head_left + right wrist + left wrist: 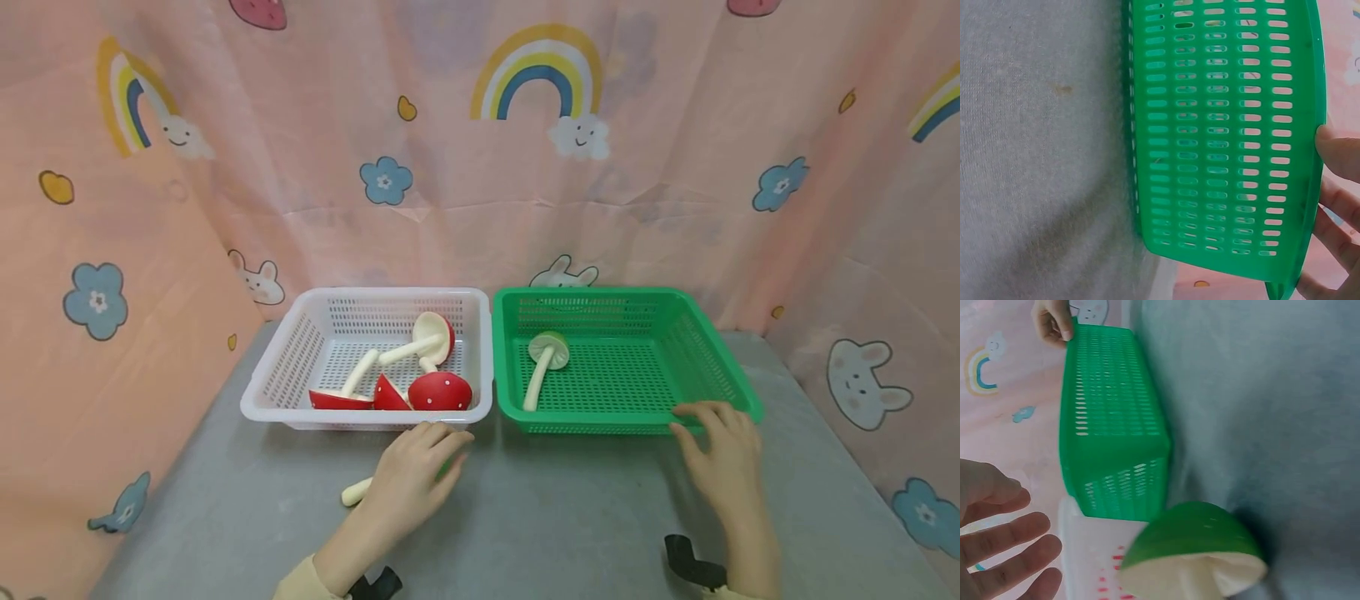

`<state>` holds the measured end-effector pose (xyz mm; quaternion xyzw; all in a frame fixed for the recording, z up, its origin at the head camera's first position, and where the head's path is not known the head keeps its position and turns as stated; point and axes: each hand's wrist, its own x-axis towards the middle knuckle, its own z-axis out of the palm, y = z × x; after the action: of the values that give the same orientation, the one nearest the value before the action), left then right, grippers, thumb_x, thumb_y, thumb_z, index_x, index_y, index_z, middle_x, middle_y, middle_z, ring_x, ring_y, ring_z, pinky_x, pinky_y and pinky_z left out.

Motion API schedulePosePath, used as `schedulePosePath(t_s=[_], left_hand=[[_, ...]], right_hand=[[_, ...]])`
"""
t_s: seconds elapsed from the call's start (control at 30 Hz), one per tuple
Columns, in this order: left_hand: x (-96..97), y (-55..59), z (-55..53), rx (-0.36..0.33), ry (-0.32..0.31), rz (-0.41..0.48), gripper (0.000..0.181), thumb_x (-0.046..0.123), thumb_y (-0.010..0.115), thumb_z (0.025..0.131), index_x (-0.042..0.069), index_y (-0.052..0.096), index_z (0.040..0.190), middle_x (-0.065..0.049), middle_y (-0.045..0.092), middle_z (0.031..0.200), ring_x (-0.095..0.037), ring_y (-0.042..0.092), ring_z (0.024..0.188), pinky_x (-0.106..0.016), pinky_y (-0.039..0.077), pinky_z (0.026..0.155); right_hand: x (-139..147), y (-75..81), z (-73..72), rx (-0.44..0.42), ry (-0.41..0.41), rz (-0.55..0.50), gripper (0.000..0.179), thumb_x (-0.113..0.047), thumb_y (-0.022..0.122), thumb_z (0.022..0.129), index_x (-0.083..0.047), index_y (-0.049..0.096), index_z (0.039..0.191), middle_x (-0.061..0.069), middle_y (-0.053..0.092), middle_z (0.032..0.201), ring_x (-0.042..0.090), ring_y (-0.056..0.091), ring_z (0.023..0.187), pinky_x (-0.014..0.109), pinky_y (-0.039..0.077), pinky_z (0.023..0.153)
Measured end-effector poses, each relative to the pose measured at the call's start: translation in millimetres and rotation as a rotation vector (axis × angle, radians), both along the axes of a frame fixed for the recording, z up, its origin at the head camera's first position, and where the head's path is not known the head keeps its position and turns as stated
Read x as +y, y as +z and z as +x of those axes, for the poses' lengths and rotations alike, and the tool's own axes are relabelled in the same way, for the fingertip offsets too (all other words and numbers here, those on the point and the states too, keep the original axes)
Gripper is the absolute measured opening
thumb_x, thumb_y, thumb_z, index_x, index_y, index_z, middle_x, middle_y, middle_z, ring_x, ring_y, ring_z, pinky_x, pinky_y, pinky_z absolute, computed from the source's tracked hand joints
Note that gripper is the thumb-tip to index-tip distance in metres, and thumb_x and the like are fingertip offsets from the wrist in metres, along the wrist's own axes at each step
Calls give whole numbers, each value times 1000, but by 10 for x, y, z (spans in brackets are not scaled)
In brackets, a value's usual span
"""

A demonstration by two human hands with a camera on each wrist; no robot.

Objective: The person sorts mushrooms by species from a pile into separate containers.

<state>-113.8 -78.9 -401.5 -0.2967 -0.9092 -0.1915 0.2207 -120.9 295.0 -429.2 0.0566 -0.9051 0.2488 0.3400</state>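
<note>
My left hand (416, 471) hovers over the grey table in front of the white basket (322, 412), its fingers spread and holding nothing. Beneath it lies a toy mushroom with a green cap (1194, 534); in the head view the hand covers most of it, leaving the pale stem end (356, 492) in sight. My right hand (723, 446) holds the front rim of the green basket (600, 423) near its right corner, thumb outside and fingers over the edge. One green-capped toy mushroom (549, 350) leans inside that basket.
Several red-capped toy mushrooms (440, 391) lie in the white basket, which stands side by side with the green one. A pink patterned curtain (465, 217) hangs behind and at both sides of the grey table (562, 517).
</note>
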Motion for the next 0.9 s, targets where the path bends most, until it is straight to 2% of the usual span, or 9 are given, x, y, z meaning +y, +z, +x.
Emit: schedulePosePath(t_s=[0.23, 0.37, 0.67, 0.9], left_hand=[[-173, -174, 25, 16, 32, -39, 23, 15, 77, 78, 21, 71, 99, 13, 66, 89, -5, 55, 79, -19, 48, 67], [-283, -253, 24, 20, 51, -30, 22, 14, 78, 75, 20, 72, 96, 12, 65, 88, -5, 54, 77, -19, 47, 65], [-455, -343, 37, -2, 98, -27, 22, 13, 79, 73, 18, 71, 93, 10, 63, 87, -5, 53, 75, -19, 48, 65], [-551, -416, 46, 42, 107, -32, 25, 11, 84, 68, 17, 70, 89, 9, 63, 81, -7, 53, 72, -20, 46, 63]], right_hand=[[-14, 11, 15, -44, -12, -12, 27, 7, 75, 73, -3, 66, 97, 19, 58, 100, 38, 46, 93, 54, 31, 84], [-9, 19, 20, -74, -16, -20, 26, 5, 73, 76, -4, 66, 99, 19, 58, 102, 38, 45, 94, 56, 30, 86], [-11, 28, 28, -82, -15, -26, 25, 4, 73, 77, -3, 65, 99, 20, 58, 103, 38, 45, 95, 56, 30, 86], [-5, 30, 28, -88, -21, -25, 25, 4, 73, 76, -3, 66, 99, 20, 58, 103, 38, 45, 95, 56, 30, 87]])
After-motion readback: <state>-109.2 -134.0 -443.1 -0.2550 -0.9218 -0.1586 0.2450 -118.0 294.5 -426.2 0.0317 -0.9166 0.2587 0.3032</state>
